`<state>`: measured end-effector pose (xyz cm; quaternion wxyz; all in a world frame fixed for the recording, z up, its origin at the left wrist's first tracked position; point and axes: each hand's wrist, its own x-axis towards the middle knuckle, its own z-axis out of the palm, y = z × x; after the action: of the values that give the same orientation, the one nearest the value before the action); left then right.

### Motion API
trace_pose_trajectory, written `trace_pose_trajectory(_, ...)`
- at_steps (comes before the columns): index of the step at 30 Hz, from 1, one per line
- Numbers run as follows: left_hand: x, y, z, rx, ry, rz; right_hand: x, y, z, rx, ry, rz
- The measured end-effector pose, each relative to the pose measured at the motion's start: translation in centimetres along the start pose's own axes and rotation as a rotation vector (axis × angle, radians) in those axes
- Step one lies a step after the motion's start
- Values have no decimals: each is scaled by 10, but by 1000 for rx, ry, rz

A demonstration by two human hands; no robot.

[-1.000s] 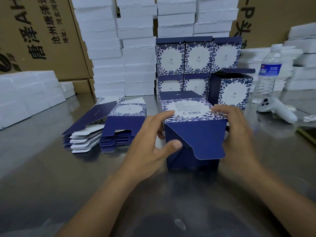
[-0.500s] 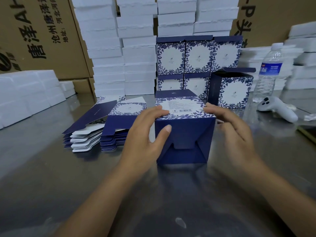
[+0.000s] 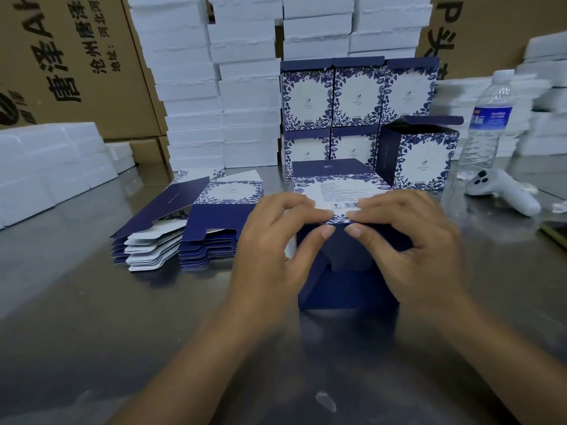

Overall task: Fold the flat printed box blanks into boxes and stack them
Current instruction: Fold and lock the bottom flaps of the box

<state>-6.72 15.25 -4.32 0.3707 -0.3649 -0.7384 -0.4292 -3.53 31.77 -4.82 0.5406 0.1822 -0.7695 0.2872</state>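
Observation:
A dark blue printed box (image 3: 343, 283) lies on its side on the steel table (image 3: 92, 317), its folded bottom flaps facing me. My left hand (image 3: 273, 256) grips its left side, thumb pressing the flap and fingers curled over the barcode face. My right hand (image 3: 408, 250) holds the right side the same way. Flat box blanks (image 3: 190, 222) sit in two piles to the left. Finished boxes (image 3: 356, 96) are stacked behind, and one open-topped box (image 3: 420, 157) stands beside them.
White foam blocks (image 3: 214, 87) are piled high at the back, left and right. A water bottle (image 3: 487, 124) and a white controller (image 3: 503, 191) sit at the right. Brown cartons (image 3: 61, 62) line the rear wall.
The loose bottom flap has been folded in and tucked. Both hands have closed toward the box's middle, thumbs now meeting on the bottom flaps.

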Motion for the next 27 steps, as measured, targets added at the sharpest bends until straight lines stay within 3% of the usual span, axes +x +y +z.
trace_pose_trajectory(5, -1, 1, 4, 10, 80, 70, 1, -2, 1, 5, -17, -5)
trace_pose_trajectory(27, 2, -4, -1, -57, 64, -12, 6, 6, -7, 20, -44, -3)
